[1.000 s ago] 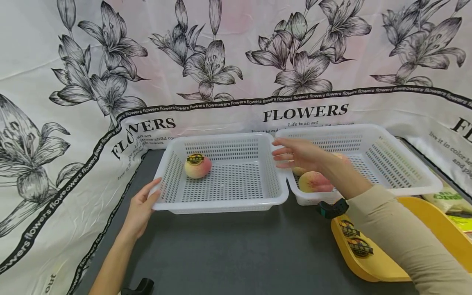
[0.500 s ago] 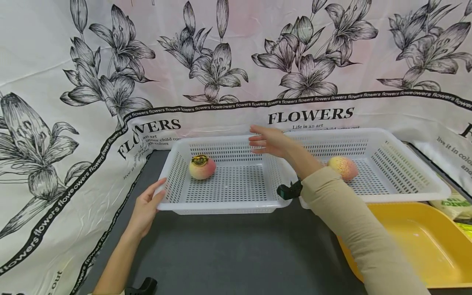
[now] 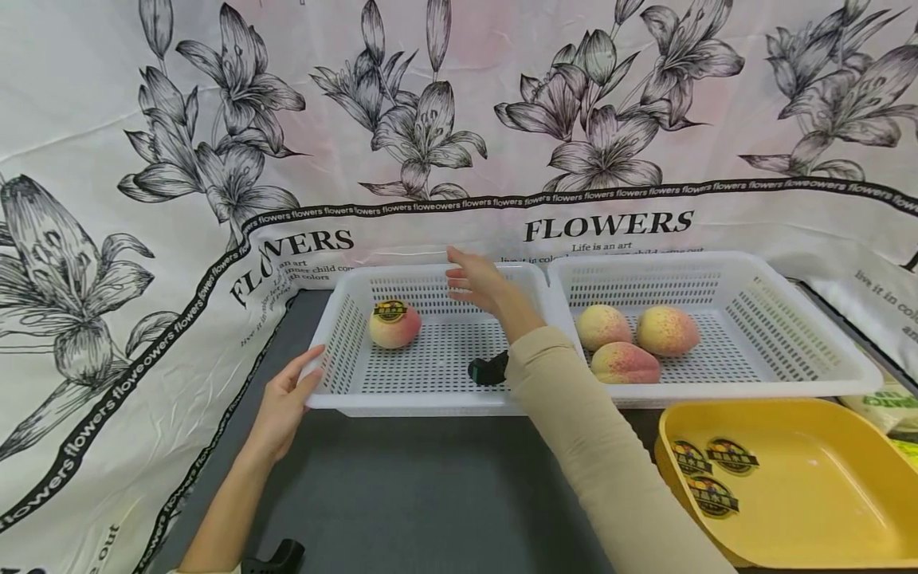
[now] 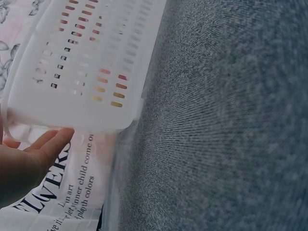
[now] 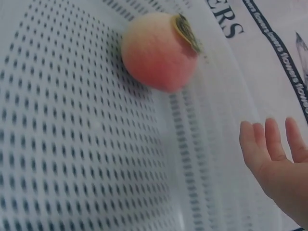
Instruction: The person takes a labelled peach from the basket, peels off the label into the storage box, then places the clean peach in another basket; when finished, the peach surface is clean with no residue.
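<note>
The left white plastic basket [image 3: 430, 405] holds one peach [image 3: 395, 325] with a black-and-gold label [image 3: 390, 310] on top. My left hand [image 3: 281, 410] holds this basket's left rim, with fingertips and thumb against the edge; the left wrist view shows fingers [image 4: 50, 144] at the basket's end wall [image 4: 72, 113]. Over the same basket, near its back wall, my right hand [image 3: 476, 281] stretches out with parted fingers and nothing in it. In the right wrist view this hand [image 5: 276, 168] is apart from the labelled peach [image 5: 156, 53].
Close on the right stands a second white basket [image 3: 782, 388] with three peaches [image 3: 668, 331] inside. In front of it, a yellow tray [image 3: 810, 494] has several black-and-gold labels [image 3: 731, 456] in its left part. Packets [image 3: 885, 406] lie at the far right, and a flower-print cloth [image 3: 459, 231] hangs behind.
My right hand has moved left, from the right basket to above the left one, uncovering the peaches and the labels in the tray. My left hand stays at the left rim.
</note>
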`<state>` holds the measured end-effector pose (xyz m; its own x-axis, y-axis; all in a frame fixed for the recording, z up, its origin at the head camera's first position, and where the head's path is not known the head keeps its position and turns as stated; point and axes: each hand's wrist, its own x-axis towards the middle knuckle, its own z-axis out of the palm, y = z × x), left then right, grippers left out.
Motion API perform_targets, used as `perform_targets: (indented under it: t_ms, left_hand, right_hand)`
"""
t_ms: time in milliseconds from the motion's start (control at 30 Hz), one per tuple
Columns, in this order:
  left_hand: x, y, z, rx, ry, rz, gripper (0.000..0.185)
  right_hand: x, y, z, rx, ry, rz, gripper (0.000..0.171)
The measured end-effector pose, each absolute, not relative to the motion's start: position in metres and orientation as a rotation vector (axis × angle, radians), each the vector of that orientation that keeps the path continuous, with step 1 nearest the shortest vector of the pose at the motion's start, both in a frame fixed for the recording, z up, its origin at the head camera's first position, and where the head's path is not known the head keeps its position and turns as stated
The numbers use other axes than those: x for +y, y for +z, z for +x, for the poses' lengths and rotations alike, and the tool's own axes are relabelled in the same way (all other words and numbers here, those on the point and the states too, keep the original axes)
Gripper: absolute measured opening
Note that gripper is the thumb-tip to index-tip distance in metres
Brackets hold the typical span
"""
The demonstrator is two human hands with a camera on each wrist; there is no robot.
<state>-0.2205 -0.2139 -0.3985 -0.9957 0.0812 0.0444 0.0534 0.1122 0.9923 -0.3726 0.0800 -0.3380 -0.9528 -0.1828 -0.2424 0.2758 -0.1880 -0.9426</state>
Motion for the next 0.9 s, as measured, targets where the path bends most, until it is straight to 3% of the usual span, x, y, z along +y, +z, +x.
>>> perform_targets:
  t_ms: [333, 667, 900]
  left_hand:
    - [-0.215, -0.399, -0.220, 2.323, 2.092, 0.134, 0.045]
    - [-0.213, -0.400, -0.223, 2.307, 2.110, 0.147, 0.044]
    - [-0.216, -0.401, -0.223, 2.327, 2.090, 0.121, 0.044]
  right_hand:
    - [0.035, -0.360, -0.377, 1.703, -2.261, 0.217, 0.056]
    - [0.018, -0.365, -0.372, 1.787, -2.124, 0.265, 0.077]
    - [0.011, -0.368, -0.371, 1.909, -1.836, 0.133, 0.064]
